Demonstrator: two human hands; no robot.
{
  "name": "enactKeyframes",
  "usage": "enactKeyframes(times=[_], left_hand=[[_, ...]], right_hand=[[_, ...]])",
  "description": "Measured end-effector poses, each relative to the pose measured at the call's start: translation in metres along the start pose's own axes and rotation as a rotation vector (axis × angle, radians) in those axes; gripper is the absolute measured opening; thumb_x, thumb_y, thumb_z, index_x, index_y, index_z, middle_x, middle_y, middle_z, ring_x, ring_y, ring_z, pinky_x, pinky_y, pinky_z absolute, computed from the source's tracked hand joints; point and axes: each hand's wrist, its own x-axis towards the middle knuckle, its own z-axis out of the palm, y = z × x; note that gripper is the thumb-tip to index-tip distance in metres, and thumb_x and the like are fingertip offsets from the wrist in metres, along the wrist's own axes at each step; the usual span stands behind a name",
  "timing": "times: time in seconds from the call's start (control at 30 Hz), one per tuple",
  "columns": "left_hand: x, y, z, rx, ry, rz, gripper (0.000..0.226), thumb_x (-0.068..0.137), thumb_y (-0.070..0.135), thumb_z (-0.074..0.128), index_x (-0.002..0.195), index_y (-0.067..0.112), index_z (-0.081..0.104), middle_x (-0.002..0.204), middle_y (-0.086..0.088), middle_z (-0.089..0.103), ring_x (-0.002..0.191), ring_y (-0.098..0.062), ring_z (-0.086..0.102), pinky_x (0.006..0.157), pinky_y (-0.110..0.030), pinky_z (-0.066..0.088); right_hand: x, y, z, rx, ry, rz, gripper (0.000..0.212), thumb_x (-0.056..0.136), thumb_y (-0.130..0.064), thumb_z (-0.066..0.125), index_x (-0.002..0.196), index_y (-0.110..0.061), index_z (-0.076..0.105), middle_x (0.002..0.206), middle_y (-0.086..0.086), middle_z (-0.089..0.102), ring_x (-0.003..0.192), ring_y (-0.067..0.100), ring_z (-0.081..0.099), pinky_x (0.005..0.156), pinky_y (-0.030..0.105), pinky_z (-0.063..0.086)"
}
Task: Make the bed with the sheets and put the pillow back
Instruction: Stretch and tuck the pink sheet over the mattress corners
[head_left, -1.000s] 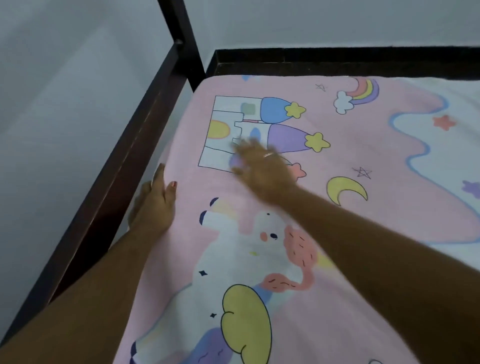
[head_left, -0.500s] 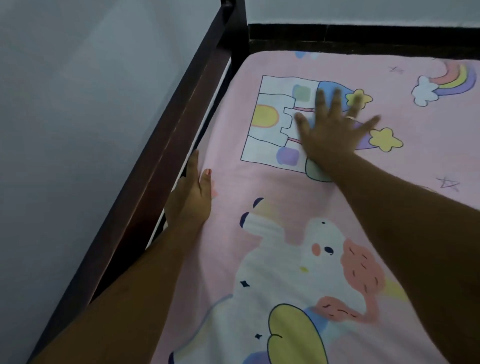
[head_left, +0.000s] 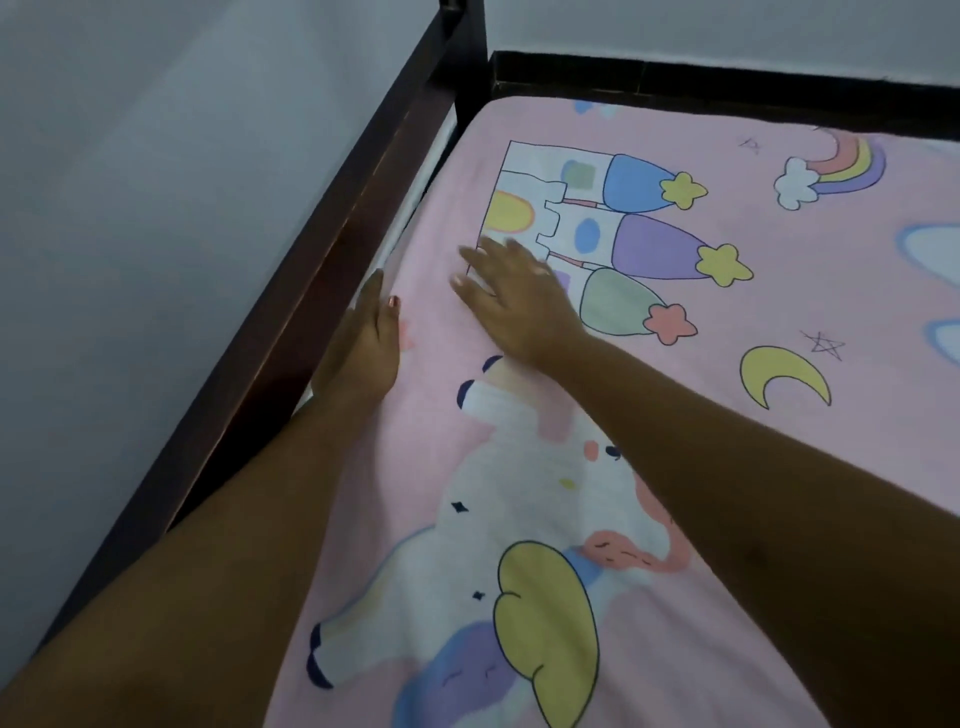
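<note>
Pressing flat on the pink sheet (head_left: 805, 291) beneath it, the right grip (head_left: 514, 296) is lying with straight, spread fingers, clasping nothing. The left grip (head_left: 371, 338), fingers straight too, is resting where the sheet's side edge meets the bed frame (head_left: 311, 291). That edge is running straight ahead of the left grip, the nearer one, so tucking is probably falling to it.

- I count one sheet (head_left: 675, 415), filling most of the frame.
- One bed frame (head_left: 322, 270), running along the left side and the top.
- Two hands: left hand (head_left: 371, 343) at the sheet's left edge, right hand (head_left: 519, 296) just right of it.
- In the print I see one castle (head_left: 540, 171) with three towers, one rainbow (head_left: 852, 161) upper right, one moon (head_left: 779, 374) at right, and one unicorn (head_left: 509, 519) lower centre.
</note>
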Motion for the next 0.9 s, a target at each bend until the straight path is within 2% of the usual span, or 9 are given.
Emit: enactKeyframes(times=[0.07,0.13,0.27,0.37,0.5,0.6,0.67,0.77,0.9], left_hand=[[-0.005,0.0,-0.007,-0.112,0.011,-0.047,0.046,0.104,0.027,0.028,0.147,0.011,0.031,0.148,-0.01,0.039,0.135,-0.024,0.038,0.1,-0.017,0.025],[-0.022,-0.01,-0.012,-0.115,-0.007,-0.083,0.047,0.104,0.027,0.028,0.147,0.01,0.031,0.151,-0.009,0.033,0.138,-0.023,0.033,0.107,-0.02,0.022],[-0.103,-0.056,-0.024,0.069,0.012,-0.031,0.049,0.101,0.03,0.03,0.149,0.023,0.026,0.15,-0.005,0.033,0.137,-0.022,0.034,0.108,-0.035,0.032],[-0.168,-0.096,-0.04,-0.022,-0.017,-0.07,0.047,0.101,0.028,0.031,0.148,0.029,0.028,0.151,0.0,0.033,0.138,-0.019,0.034,0.11,-0.04,0.033],[-0.253,-0.125,-0.061,-0.04,0.026,-0.139,0.043,0.102,0.023,0.034,0.144,0.029,0.035,0.148,0.006,0.039,0.133,-0.014,0.041,0.106,-0.031,0.035],[-0.304,-0.128,-0.072,-0.028,0.102,-0.182,0.043,0.099,0.014,0.037,0.14,0.026,0.043,0.139,0.005,0.05,0.125,-0.015,0.048,0.097,-0.025,0.037],[-0.335,-0.133,-0.079,0.04,0.161,-0.191,0.044,0.097,0.018,0.036,0.14,0.025,0.044,0.136,0.004,0.054,0.123,-0.017,0.051,0.097,-0.029,0.042],[-0.376,-0.146,-0.084,0.071,0.222,-0.201,0.054,0.089,0.016,0.038,0.141,0.03,0.043,0.134,0.005,0.056,0.12,-0.017,0.054,0.096,-0.033,0.046],[-0.418,-0.17,-0.094,0.096,0.273,-0.346,0.057,0.089,0.003,0.048,0.139,0.03,0.047,0.131,-0.001,0.059,0.114,-0.026,0.058,0.092,-0.036,0.048]], right_hand=[[-0.029,0.014,0.012,-0.34,-0.078,-0.037,0.063,0.096,-0.059,0.021,0.15,-0.028,0.022,0.159,-0.002,0.015,0.147,0.022,0.008,0.117,0.047,0.003],[-0.062,0.003,0.032,-0.42,-0.09,-0.138,0.07,0.089,-0.064,0.01,0.15,-0.031,0.021,0.159,-0.001,0.017,0.146,0.025,0.012,0.115,0.051,0.004],[-0.124,-0.039,0.068,-0.38,-0.075,-0.294,0.059,0.092,-0.056,0.025,0.141,-0.029,0.045,0.148,0.002,0.042,0.139,0.028,0.034,0.112,0.055,0.013],[-0.183,-0.074,0.096,-0.298,-0.124,-0.395,0.06,0.09,-0.057,0.031,0.139,-0.025,0.048,0.147,0.001,0.044,0.139,0.028,0.034,0.112,0.058,0.016],[-0.279,-0.112,0.116,-0.291,-0.351,-0.705,0.065,0.088,-0.059,0.034,0.138,-0.019,0.048,0.144,0.001,0.046,0.138,0.023,0.034,0.113,0.057,0.019],[-0.322,-0.112,0.108,-0.178,-0.417,-0.906,0.061,0.087,-0.057,0.041,0.136,-0.021,0.05,0.14,0.0,0.05,0.133,0.021,0.04,0.113,0.045,0.022],[-0.324,-0.103,0.094,-0.178,-0.353,-0.866,0.06,0.086,-0.053,0.041,0.136,-0.02,0.05,0.14,0.0,0.051,0.131,0.02,0.044,0.109,0.042,0.031],[-0.307,-0.07,0.074,-0.31,-0.215,-0.563,0.062,0.087,-0.048,0.037,0.136,-0.013,0.05,0.141,0.007,0.05,0.128,0.026,0.049,0.1,0.053,0.043],[-0.306,-0.056,0.072,-0.477,-0.18,-0.292,0.065,0.093,-0.054,0.024,0.144,-0.016,0.041,0.149,0.008,0.039,0.136,0.03,0.039,0.108,0.052,0.029]])
